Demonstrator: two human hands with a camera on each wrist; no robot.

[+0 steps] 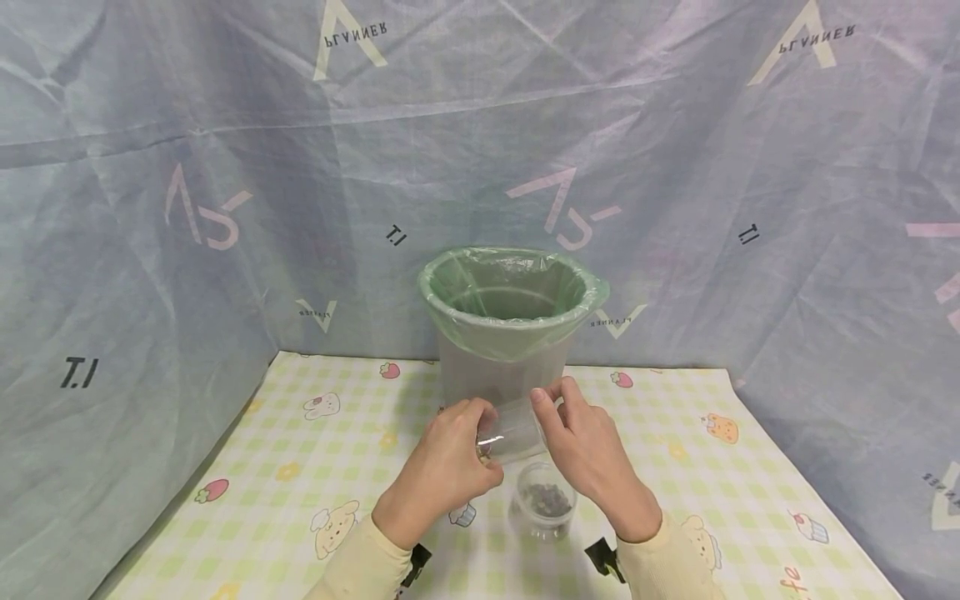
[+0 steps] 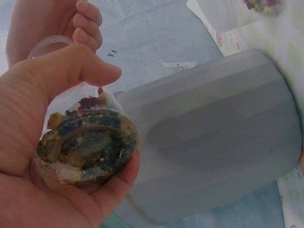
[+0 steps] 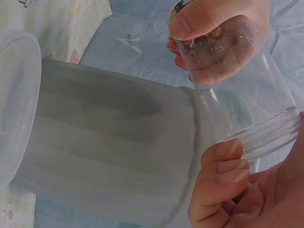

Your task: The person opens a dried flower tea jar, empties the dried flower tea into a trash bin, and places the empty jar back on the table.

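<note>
My left hand (image 1: 450,454) grips the bottom end of a clear plastic jar (image 1: 513,433), which lies tilted nearly sideways. Dried flower and herb bits (image 2: 95,142) in dark blue, yellow and red sit against its base, under my left fingers and thumb. At the threaded mouth, my right hand (image 1: 588,437) holds the rim with curled fingers (image 3: 228,166). No lid shows on that mouth. Below the hands a second clear jar (image 1: 546,500) stands upright on the table, with dried bits in its bottom. The right wrist view shows its pale rim (image 3: 35,104) up close.
Just behind the hands stands a grey bin (image 1: 502,375) lined with a green plastic bag (image 1: 517,337) folded over its rim. A checked tablecloth (image 1: 285,517) with cartoon prints covers the table. Grey-blue printed fabric (image 1: 225,250) hangs around the back and sides.
</note>
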